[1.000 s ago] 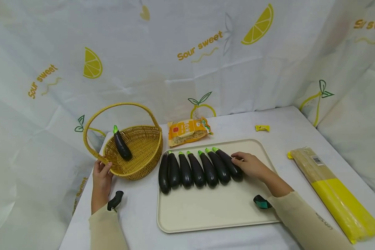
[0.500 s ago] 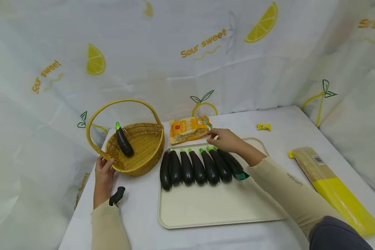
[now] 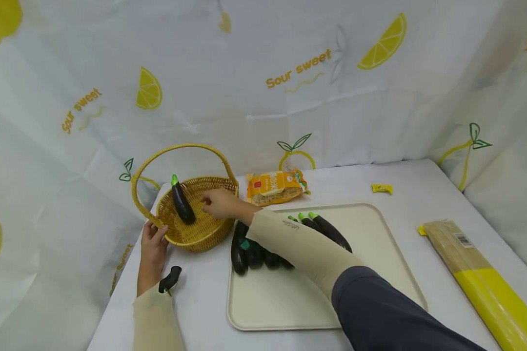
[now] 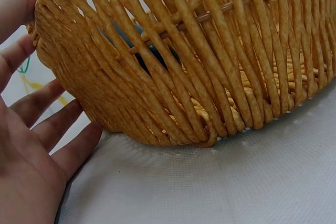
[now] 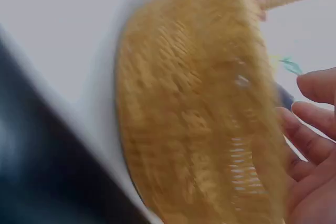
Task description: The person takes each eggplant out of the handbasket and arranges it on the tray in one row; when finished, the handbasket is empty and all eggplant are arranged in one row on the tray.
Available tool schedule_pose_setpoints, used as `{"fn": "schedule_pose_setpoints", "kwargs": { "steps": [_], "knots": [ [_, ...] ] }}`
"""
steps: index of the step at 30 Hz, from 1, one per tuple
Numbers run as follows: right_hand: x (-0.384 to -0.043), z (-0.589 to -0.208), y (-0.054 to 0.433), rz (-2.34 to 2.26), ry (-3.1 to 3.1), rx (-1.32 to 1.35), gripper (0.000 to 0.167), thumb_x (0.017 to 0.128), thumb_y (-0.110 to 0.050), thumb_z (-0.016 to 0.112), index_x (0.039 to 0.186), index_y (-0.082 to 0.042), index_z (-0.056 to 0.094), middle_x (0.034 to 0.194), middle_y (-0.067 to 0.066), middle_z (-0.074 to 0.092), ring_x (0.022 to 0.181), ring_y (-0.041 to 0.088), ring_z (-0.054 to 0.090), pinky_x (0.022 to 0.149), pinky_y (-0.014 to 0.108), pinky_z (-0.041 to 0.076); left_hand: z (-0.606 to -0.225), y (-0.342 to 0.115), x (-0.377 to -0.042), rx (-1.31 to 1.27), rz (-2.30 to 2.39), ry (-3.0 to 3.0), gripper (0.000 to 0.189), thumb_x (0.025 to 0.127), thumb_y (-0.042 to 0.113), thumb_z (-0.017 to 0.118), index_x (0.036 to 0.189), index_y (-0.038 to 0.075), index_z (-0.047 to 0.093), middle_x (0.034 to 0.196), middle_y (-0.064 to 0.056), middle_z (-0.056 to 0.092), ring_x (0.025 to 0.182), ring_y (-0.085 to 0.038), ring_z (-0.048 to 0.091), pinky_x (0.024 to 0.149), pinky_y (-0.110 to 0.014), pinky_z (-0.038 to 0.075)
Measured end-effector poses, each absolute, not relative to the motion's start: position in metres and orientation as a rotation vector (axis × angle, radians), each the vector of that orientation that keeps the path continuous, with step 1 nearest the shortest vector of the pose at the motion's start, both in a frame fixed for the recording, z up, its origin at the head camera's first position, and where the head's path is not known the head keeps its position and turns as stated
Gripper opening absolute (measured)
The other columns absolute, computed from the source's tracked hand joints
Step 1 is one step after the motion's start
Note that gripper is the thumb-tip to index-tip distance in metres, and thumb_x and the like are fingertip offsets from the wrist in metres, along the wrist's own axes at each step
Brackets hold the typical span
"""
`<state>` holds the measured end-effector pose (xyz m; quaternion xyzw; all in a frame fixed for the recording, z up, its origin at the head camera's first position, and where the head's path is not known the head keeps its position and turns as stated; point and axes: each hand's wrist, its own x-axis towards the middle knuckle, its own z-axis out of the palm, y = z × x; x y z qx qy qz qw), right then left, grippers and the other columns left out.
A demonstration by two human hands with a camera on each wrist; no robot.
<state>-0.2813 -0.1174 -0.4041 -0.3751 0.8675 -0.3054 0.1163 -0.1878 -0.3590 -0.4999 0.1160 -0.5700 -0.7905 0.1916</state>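
A wicker basket [image 3: 202, 241] with a tall arched handle stands on the left of the table. One eggplant [image 3: 183, 202] leans inside it, its green stem at the rim; in the left wrist view the dark eggplant [image 4: 142, 45] shows through the weave. My left hand [image 3: 153, 241] holds the basket's near left rim, fingers along its outer side. Reaching across the tray, my right hand [image 3: 219, 202] hovers over the basket's right part with loosely bent fingers and nothing visible between them. Several eggplants [image 3: 238, 253] lie in a row on the tray, partly hidden by my right sleeve.
The beige tray [image 3: 285, 312] lies right of the basket. Behind it sits an orange food packet [image 3: 276, 187]. A small yellow wrapped piece [image 3: 382, 188] is at the back right, and a long yellow-and-clear package [image 3: 478, 278] lies along the right. A printed curtain [image 3: 246, 63] hangs behind.
My right hand has left the rightmost eggplant on the tray, passed above the row and moved left to over the basket. My left hand stays at the basket's rim.
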Motion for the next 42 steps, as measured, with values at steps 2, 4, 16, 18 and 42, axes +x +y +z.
{"fn": "schedule_pose_setpoints", "kwargs": {
  "steps": [2, 4, 16, 18, 42],
  "knots": [
    [-0.28, -0.41, -0.138, -0.912, 2.524, -1.041, 0.037, 0.099, -0.027, 0.057, 0.132, -0.009, 0.057, 0.115, 0.0, 0.064, 0.101, 0.009, 0.059, 0.084, 0.026, 0.048, -0.499, -0.358, -0.189, 0.329, -2.216, -1.598, 0.035, 0.096, 0.003, 0.058, 0.127, 0.016, 0.049, 0.133, -0.005, 0.047, 0.117, -0.02, 0.049, 0.083, -0.023, 0.049],
    [-0.278, -0.416, -0.154, -0.926, 2.515, -0.957, 0.042, 0.098, -0.028, 0.06, 0.135, -0.009, 0.054, 0.114, 0.0, 0.064, 0.098, 0.008, 0.059, 0.081, 0.025, 0.048, -0.498, -0.357, -0.19, 0.327, -2.219, -1.598, 0.035, 0.096, 0.003, 0.058, 0.128, 0.016, 0.048, 0.133, -0.005, 0.046, 0.118, -0.02, 0.049, 0.084, -0.023, 0.049],
    [-0.282, -0.441, -0.196, -1.144, 2.361, -0.733, 0.078, 0.089, -0.028, 0.073, 0.152, -0.01, 0.03, 0.137, 0.007, 0.054, 0.122, 0.017, 0.052, 0.1, 0.029, 0.04, -0.503, -0.36, -0.187, 0.394, -2.228, -1.625, 0.04, 0.096, 0.005, 0.06, 0.132, 0.019, 0.047, 0.135, -0.003, 0.045, 0.119, -0.017, 0.047, 0.084, -0.022, 0.049],
    [-0.28, -0.442, -0.201, -1.231, 2.257, -0.728, 0.08, 0.087, -0.024, 0.075, 0.152, -0.01, 0.029, 0.136, 0.008, 0.055, 0.121, 0.017, 0.054, 0.097, 0.03, 0.042, -0.503, -0.36, -0.186, 0.401, -2.233, -1.619, 0.04, 0.096, 0.007, 0.06, 0.132, 0.019, 0.047, 0.135, -0.002, 0.044, 0.119, -0.017, 0.047, 0.085, -0.022, 0.048],
    [-0.277, -0.435, -0.205, -1.392, 2.083, -0.469, 0.064, 0.084, -0.011, 0.075, 0.14, -0.004, 0.045, 0.112, 0.009, 0.06, 0.099, 0.021, 0.06, 0.084, 0.038, 0.051, -0.496, -0.359, -0.189, 0.363, -2.208, -1.617, 0.038, 0.097, 0.005, 0.057, 0.132, 0.016, 0.046, 0.133, -0.003, 0.045, 0.118, -0.018, 0.046, 0.084, -0.023, 0.048]
  ]
}}
